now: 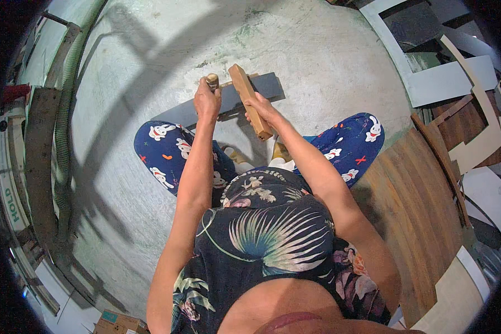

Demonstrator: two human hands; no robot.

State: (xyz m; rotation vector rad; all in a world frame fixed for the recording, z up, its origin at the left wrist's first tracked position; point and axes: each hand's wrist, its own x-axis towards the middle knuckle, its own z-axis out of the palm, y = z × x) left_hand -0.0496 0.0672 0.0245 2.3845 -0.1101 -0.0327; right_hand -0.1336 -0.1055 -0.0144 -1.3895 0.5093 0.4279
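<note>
My left hand (pixel 207 103) is closed around an upright wooden-handled tool (pixel 212 79). The round end of its handle shows above my fingers, while its lower part is hidden. In my right hand (pixel 263 109) is a long, square-edged wooden block (pixel 241 84), gripped around its middle and slanting from far left to near right. Beneath both hands a dark grey board (pixel 178 113) lies across in front of my legs. A light wooden piece (pixel 226 84) shows on the board between the tool and the block, partly covered.
My bent legs in blue printed trousers (pixel 167 150) flank the board. On the left, a ribbed hose (pixel 67 111) runs along a frame. Board offcuts (pixel 473 133) are piled at right, beside a brown wooden sheet (pixel 412 206). A cardboard box (pixel 119 323) stands lower left.
</note>
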